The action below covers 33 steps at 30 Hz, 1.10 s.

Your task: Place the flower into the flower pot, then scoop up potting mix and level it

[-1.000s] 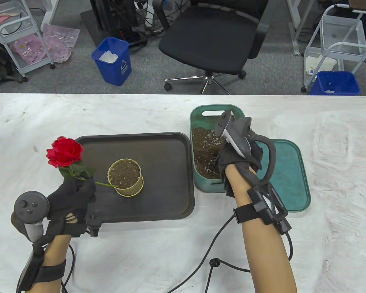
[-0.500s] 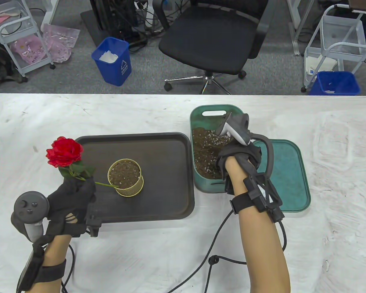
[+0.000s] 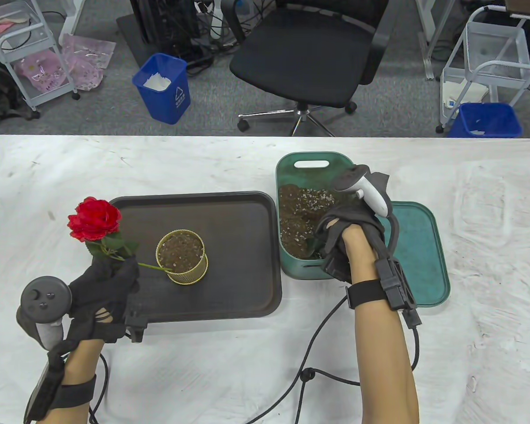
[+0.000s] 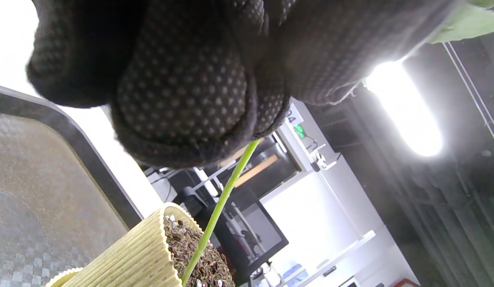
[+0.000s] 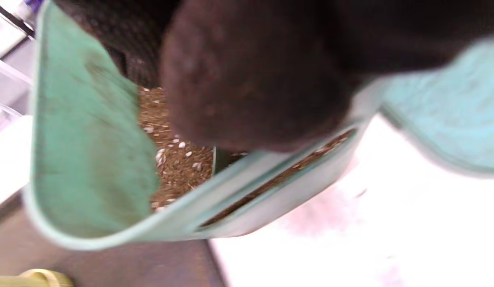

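one left hand (image 3: pixel 104 282) pinches one rose (image 3: pixel 93 219); right hand (image 3: pixel 346 229) in one soil bin (image 3: pixel 311 164), grip unclear.

Ribbed matt flower pot (image 3: pixel 182 257), matt dark tray (image 3: pixel 229 207), smooth green plastic bin (image 3: pixel 311 160)

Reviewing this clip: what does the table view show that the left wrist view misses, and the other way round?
Only the table view shows the red bloom, the right hand down in the green bin of potting mix, and the green lid beside it. Only the left wrist view shows, up close, the stem leaving the gloved fingers and entering the soil. Both show the ribbed yellow pot on the dark tray, with the left hand holding the flower.
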{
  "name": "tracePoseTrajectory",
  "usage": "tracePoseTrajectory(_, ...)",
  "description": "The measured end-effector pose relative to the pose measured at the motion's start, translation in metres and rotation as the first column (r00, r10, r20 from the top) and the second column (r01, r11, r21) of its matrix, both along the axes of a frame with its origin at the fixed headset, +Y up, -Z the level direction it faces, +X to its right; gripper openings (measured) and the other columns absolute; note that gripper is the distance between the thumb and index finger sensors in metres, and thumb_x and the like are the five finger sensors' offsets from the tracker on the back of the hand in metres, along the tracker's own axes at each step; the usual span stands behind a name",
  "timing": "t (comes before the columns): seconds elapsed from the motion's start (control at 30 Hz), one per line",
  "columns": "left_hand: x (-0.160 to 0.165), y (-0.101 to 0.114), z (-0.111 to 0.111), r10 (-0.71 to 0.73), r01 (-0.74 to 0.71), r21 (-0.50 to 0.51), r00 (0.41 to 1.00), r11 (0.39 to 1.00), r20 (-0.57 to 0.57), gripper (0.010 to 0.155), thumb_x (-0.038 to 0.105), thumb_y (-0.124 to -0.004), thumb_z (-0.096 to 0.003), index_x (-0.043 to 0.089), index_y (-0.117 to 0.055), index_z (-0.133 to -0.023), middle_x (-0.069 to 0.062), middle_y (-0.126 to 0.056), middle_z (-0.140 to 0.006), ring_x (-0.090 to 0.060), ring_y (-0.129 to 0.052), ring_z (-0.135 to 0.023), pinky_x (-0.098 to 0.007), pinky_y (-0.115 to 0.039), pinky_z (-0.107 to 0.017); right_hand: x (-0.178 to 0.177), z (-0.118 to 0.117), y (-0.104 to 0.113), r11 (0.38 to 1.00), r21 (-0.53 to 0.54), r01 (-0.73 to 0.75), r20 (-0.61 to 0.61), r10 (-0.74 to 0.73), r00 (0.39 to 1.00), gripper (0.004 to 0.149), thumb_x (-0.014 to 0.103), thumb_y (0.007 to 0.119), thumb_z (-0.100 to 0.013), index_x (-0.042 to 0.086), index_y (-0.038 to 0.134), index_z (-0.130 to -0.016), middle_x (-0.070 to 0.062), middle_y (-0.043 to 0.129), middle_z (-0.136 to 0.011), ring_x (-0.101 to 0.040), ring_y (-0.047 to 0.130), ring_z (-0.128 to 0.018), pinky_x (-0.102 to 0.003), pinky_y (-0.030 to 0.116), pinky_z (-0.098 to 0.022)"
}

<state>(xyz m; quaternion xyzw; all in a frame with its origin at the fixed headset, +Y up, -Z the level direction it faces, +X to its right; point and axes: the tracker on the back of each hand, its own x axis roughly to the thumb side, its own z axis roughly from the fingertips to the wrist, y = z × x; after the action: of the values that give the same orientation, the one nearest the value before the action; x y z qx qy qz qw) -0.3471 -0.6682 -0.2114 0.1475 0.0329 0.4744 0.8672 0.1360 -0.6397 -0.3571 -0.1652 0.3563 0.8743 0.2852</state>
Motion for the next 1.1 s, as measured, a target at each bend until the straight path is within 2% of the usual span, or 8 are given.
tracePoseTrajectory(0.17, 0.001, 0.000, 0.000, 0.002, -0.002, 0.002, 1.000, 1.000, 0.004, 0.045, 0.045, -0.089, -0.0386, 0.019, -0.089, -0.076, 0.002, -0.104, -0.057, -0.015, -0.113, -0.023, -0.035, -0.097, -0.027, 0.002, 0.003, -0.007, 0.998, 0.016, 0.066, 0.026, -0.066, 0.997, 0.053, 0.036, 0.077, -0.042, 0.001, 0.079, -0.082, -0.013, 0.102, -0.050, -0.019, 0.103, -0.013, -0.032, 0.090, -0.002)
tracePoseTrajectory(0.37, 0.001, 0.000, 0.000, 0.001, -0.001, 0.001, 1.000, 1.000, 0.006, 0.045, 0.045, -0.089, -0.0386, 0.019, -0.089, -0.076, 0.002, -0.104, -0.057, -0.015, -0.113, -0.023, -0.035, -0.097, -0.027, 0.013, 0.009, -0.006, 0.979, 0.081, 0.187, 0.101, -0.195, 0.976, 0.054, 0.034, 0.077, -0.042, 0.001, 0.076, -0.085, -0.013, 0.100, -0.054, -0.021, 0.105, -0.017, -0.033, 0.092, -0.005)
tracePoseTrajectory(0.67, 0.001, 0.000, 0.000, 0.002, -0.002, 0.002, 1.000, 1.000, 0.008, 0.045, 0.045, -0.089, -0.0385, 0.019, -0.089, -0.076, 0.003, -0.104, -0.058, -0.015, -0.113, -0.023, -0.035, -0.097, -0.027, 0.029, 0.029, -0.012, 0.906, 0.183, 0.380, 0.230, -0.416, 0.880, 0.054, 0.032, 0.076, -0.042, 0.000, 0.074, -0.086, -0.014, 0.099, -0.058, -0.023, 0.106, -0.020, -0.034, 0.094, -0.007)
tracePoseTrajectory(1.1, 0.001, 0.000, 0.000, 0.005, -0.005, 0.001, 1.000, 1.000, 0.006, 0.045, 0.045, -0.089, -0.0386, 0.019, -0.089, -0.076, 0.003, -0.104, -0.058, -0.015, -0.113, -0.023, -0.035, -0.097, -0.027, 0.033, 0.054, 0.003, 0.794, 0.404, 0.455, 0.286, -0.582, 0.761, 0.053, 0.033, 0.076, -0.042, 0.002, 0.074, -0.085, -0.013, 0.099, -0.058, -0.024, 0.107, -0.021, -0.035, 0.094, -0.008)
